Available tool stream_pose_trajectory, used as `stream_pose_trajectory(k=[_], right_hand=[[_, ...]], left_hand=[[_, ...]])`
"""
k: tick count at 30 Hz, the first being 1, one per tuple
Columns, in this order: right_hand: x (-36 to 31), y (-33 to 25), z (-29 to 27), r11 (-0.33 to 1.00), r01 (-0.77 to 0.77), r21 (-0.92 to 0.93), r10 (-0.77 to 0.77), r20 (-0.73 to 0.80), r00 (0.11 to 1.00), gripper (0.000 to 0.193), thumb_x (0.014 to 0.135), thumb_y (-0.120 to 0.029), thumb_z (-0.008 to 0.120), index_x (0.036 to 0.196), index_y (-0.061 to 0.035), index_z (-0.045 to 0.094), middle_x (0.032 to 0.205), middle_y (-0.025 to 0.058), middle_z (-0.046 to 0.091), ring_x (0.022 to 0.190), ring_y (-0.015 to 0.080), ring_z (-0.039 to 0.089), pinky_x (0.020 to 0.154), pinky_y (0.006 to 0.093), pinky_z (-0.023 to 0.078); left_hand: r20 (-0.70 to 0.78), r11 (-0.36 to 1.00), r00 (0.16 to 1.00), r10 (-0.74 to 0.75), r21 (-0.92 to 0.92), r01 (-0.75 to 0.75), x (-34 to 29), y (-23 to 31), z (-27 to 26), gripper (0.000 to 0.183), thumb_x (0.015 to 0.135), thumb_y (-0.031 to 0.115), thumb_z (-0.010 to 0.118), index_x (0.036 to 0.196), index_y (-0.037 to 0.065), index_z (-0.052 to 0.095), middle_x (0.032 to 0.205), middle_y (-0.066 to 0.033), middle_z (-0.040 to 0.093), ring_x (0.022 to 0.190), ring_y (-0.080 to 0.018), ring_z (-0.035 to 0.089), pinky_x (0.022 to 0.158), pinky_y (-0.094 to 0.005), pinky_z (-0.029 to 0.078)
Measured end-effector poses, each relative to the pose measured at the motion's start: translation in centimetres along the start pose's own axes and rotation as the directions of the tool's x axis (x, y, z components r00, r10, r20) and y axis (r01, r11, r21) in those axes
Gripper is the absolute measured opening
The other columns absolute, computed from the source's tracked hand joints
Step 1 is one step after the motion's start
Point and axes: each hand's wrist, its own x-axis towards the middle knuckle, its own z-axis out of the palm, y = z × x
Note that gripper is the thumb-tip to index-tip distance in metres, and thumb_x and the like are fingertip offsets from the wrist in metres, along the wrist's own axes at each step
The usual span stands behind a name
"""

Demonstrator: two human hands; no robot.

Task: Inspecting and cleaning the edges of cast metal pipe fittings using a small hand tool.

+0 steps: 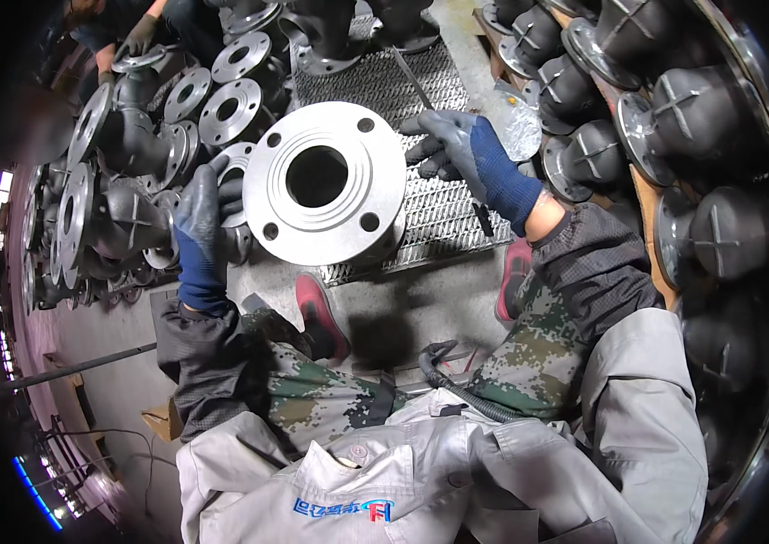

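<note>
A grey metal valve body (324, 238) stands in front of me, its round machined flange facing up with a dark bore and several bolt holes. My left hand (201, 208), in a grey-and-blue work glove, is at the flange's left edge. Its thumb and fingers are apart; the fingertips reach to the rim, and I cannot tell if they touch. On the right side, my gloved right hand (457, 150) has its fingers spread beside the rim. A thin rod (413, 80) runs up to that hand's knuckles; whether it passes beneath is hidden.
The valve body rests over a metal mesh platform (452, 213). Several flanged castings (230, 111) crowd the left, and dark castings (597, 150) line the right. A clear plastic bag (518, 127) lies beyond my right hand. Another person's gloved hand (141, 34) is at the upper left.
</note>
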Motion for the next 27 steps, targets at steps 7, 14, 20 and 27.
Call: stream_pose_trajectory(k=[7,14,20,27], right_hand=[[-2.2,-1.5,-0.2,0.995,0.061,-0.079,-0.06,0.018,0.998,0.04,0.096,-0.036,0.042,0.111,-0.005,0.062,0.084,0.0083,0.069,0.057,0.0057,0.058,0.05,0.0162,0.041],[-4.0,0.5,-2.0,0.971,0.155,-0.184,-0.183,-0.144,0.972,0.034,0.095,-0.032,0.05,0.106,-0.0026,0.063,0.074,0.0022,0.06,0.059,0.0042,0.051,0.05,0.0193,0.04],[-5.3,1.3,-3.6,0.907,0.217,-0.36,-0.304,-0.205,0.931,0.03,0.093,-0.022,0.055,0.107,0.003,0.062,0.089,0.009,0.064,0.082,0.009,0.056,0.073,0.0247,0.046],[-5.2,3.1,-5.7,0.375,0.453,-0.809,-0.694,0.08,0.715,0.025,0.083,-0.005,0.059,0.107,0.001,0.062,0.09,0.0151,0.065,0.076,0.023,0.065,0.069,0.03,0.052]], left_hand=[[0.073,0.633,0.942,-0.327,-0.723,0.275,1.8,0.9,5.7,0.038,0.101,0.016,0.033,0.128,-0.01,0.041,0.121,-0.0193,0.055,0.108,-0.0245,0.058,0.096,-0.0342,0.048],[-0.019,0.975,0.975,-0.22,0.012,0.221,2.0,6.4,10.7,0.031,0.091,0.007,0.051,0.118,-0.009,0.054,0.109,-0.0196,0.061,0.094,-0.0241,0.062,0.082,-0.0321,0.049],[0.002,0.949,0.95,-0.311,-0.052,0.311,1.9,6.8,13.2,0.038,0.089,0.012,0.058,0.121,-0.007,0.053,0.11,-0.0167,0.061,0.099,-0.0183,0.059,0.086,-0.0297,0.047],[0.078,0.962,0.962,-0.263,-0.052,0.268,1.9,7.1,14.4,0.04,0.091,0.015,0.056,0.124,-0.006,0.052,0.111,-0.012,0.061,0.1,-0.0162,0.057,0.091,-0.0295,0.043]])
